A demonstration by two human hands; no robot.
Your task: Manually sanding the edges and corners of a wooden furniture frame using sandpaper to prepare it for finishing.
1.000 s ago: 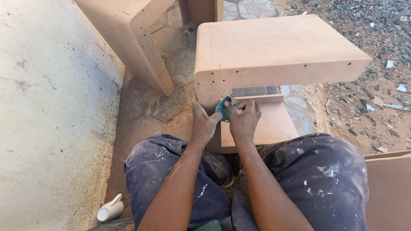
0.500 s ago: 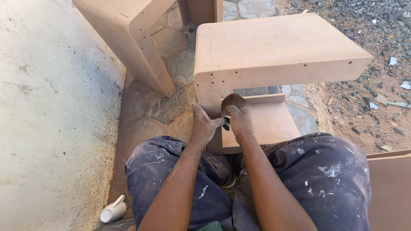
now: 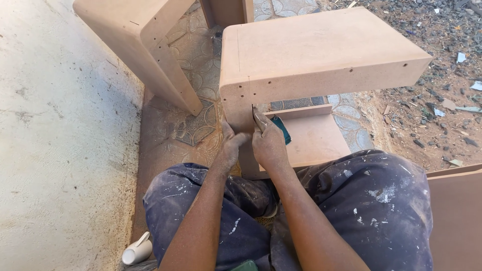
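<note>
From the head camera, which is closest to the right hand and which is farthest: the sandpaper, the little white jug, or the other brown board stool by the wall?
From the right hand:
1. Sandpaper: in that hand, against the stool's upright.
2. Other board stool: up and left, beside the wall.
3. White jug: bottom left, on the ground by the knee.

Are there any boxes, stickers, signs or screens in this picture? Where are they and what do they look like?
No signs, stickers or screens show.
White bottle: lies on the ground at the bottom left, beside the person's knee; small, rounded plastic container, plain white, no label visible.
Dark green thing: at the bottom edge between the legs; only a corner shows, too little to tell what it is.
</note>
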